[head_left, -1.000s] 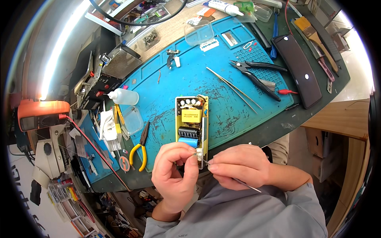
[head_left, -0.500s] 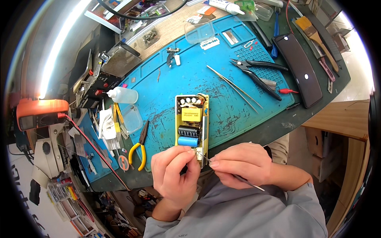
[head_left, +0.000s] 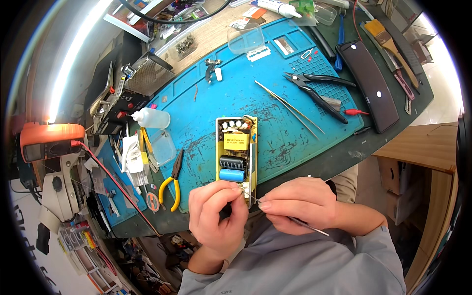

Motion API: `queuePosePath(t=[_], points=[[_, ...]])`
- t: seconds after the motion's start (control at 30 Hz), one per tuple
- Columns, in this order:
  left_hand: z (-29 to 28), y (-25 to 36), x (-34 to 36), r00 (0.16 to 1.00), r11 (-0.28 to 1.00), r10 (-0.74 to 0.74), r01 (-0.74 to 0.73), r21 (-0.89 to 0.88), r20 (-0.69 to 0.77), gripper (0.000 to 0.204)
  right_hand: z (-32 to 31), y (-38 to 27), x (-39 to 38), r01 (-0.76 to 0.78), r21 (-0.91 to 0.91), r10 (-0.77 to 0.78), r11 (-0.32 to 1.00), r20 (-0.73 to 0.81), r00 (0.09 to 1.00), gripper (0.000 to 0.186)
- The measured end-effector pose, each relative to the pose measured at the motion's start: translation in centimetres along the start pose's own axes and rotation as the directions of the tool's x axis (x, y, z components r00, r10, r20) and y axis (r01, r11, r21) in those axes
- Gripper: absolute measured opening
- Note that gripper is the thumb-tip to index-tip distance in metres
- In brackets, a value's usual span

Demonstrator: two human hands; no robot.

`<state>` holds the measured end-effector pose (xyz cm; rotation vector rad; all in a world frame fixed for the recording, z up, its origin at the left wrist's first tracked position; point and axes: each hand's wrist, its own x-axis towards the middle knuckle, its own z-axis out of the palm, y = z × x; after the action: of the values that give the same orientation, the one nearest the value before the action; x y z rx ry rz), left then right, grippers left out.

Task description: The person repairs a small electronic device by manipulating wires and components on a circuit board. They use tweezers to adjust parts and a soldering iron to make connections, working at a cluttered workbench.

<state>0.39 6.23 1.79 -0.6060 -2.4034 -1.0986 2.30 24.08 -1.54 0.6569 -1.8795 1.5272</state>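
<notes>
A yellow circuit board (head_left: 236, 142) with a blue capacitor, a yellow transformer and several small capacitors lies on the blue work mat (head_left: 275, 113). My left hand (head_left: 216, 216) pinches the board's near end between thumb and fingers. My right hand (head_left: 300, 204) grips thin metal tweezers (head_left: 253, 198), whose tip touches the board's near edge right next to the left fingertips. The tweezers' back end sticks out past my right wrist.
Black cutters (head_left: 314, 88), long tweezers (head_left: 290, 108) and a black case (head_left: 371, 83) lie right on the mat. Yellow-handled pliers (head_left: 172, 184), a white squeeze bottle (head_left: 150, 118) and an orange meter (head_left: 46, 140) sit left. A brush (head_left: 388, 42) lies far right.
Both hands have shifted slightly lower and nearer me at the board's near end. The tweezers' tip stays at the same edge. The board has not moved.
</notes>
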Motion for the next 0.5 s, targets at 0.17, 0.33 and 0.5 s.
queuePosePath(t=[0.17,0.33,0.5], points=[[-0.01,0.05,-0.07,0.991,0.980,-0.128,0.133,-0.146,0.043,0.023,0.01,0.01,-0.18,-0.047,-0.053,0.045,0.997,-0.040,0.998,0.029],[-0.06,-0.02,0.04,0.988,0.972,-0.136,0.146,-0.182,0.068,0.022,0.23,0.03,-0.17,-0.017,-0.078,0.013,0.997,-0.042,0.999,0.027],[-0.16,0.18,-0.20,0.967,0.918,-0.238,0.253,-0.306,0.089,0.017,0.05,0.07,-0.01,0.009,-0.025,-0.010,1.000,-0.020,1.000,0.028]])
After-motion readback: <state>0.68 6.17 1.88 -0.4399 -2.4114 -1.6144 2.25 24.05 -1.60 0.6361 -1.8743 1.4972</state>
